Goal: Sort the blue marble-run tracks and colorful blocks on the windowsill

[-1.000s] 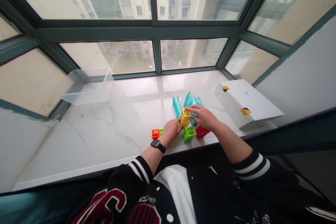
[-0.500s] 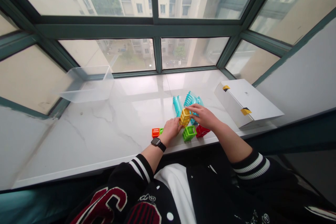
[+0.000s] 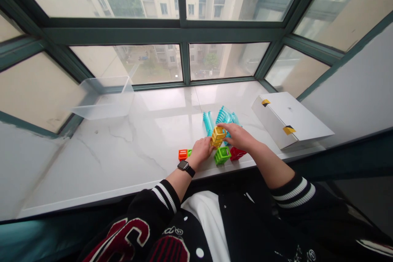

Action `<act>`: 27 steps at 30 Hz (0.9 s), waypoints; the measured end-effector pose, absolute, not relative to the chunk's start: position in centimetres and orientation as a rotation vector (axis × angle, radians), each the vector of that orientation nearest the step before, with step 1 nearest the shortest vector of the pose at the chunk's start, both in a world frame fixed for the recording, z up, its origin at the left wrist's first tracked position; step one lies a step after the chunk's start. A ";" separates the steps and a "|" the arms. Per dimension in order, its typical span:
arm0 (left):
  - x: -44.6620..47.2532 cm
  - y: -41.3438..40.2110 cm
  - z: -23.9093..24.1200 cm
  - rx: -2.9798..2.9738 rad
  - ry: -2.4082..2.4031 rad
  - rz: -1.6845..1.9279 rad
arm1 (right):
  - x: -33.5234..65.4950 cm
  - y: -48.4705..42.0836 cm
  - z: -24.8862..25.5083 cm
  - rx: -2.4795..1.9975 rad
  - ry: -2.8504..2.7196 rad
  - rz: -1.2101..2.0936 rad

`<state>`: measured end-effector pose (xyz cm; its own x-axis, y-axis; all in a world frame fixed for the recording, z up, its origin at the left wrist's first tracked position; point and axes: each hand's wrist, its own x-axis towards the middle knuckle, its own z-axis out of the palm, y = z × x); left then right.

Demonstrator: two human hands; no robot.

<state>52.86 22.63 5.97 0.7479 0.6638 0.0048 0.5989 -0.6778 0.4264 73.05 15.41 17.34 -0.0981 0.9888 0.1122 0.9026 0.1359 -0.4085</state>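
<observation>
A yellow frame-like toy block (image 3: 217,136) is held between both hands above the white marble sill (image 3: 129,147). My left hand (image 3: 200,151) grips its left lower side with curled fingers. My right hand (image 3: 239,137) closes over its top and right side. Just below the yellow block lies a green block (image 3: 222,155), with a red block (image 3: 237,154) under my right wrist. An orange block (image 3: 182,154) with a bit of green behind it sits left of my left hand. Turquoise curved pieces (image 3: 223,116) stand behind the hands.
A clear plastic tub (image 3: 102,98) rests at the back left of the sill by the window. A white flat box (image 3: 290,119) with yellow tape tabs lies at the right end. Window frames surround the sill on three sides.
</observation>
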 end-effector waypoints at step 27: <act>52.7 22.7 5.7 2.546 0.955 0.233 | 73.3 16.3 16.7 -1.866 -2.128 0.331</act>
